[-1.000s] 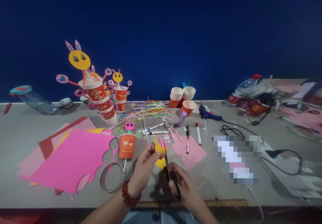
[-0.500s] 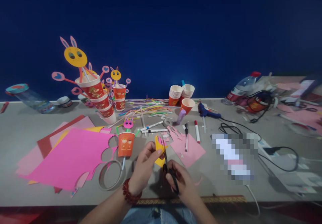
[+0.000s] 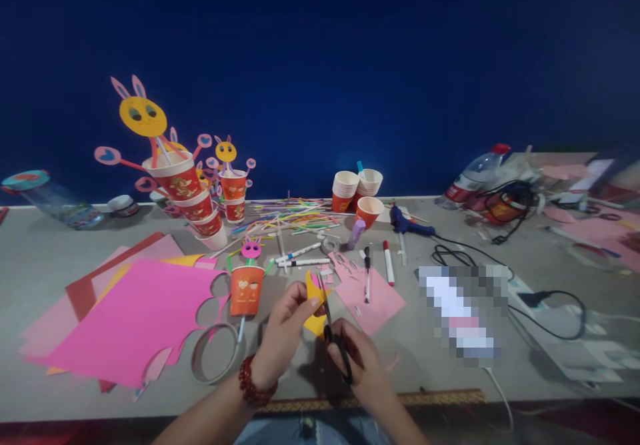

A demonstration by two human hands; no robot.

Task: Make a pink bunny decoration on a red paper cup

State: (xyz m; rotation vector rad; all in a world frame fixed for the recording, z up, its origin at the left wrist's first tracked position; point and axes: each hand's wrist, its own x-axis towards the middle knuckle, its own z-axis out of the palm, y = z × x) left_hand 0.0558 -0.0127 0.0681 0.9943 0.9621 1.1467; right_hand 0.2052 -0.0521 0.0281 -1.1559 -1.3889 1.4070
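Observation:
My left hand [image 3: 287, 321], with a red bead bracelet at the wrist, pinches a piece of yellow paper [image 3: 314, 325] between thumb and fingers. A bit of pink shows at the top of that piece. My right hand [image 3: 357, 358] is closed round the black handles of a pair of scissors [image 3: 339, 351]. Their blades point up and away, along the right edge of the yellow paper. To the left of my hands, an orange paper cup figure [image 3: 247, 291] with a pink head lies with a straw below it. Pink paper [image 3: 370, 301] with cut edges lies to the right.
Pink sheets [image 3: 130, 318] and a tape roll [image 3: 215, 353] lie at left. Stacked cup figures [image 3: 175, 178] stand behind them. Loose straws [image 3: 290, 218], paper cups [image 3: 345, 190], a blue glue gun [image 3: 410, 223], markers [image 3: 389, 263] and a bottle [image 3: 473, 177] line the back and right.
The whole view has shifted slightly, so the table things sit a little further left. Both hands keep their hold on the yellow paper and the scissors, almost unmoved.

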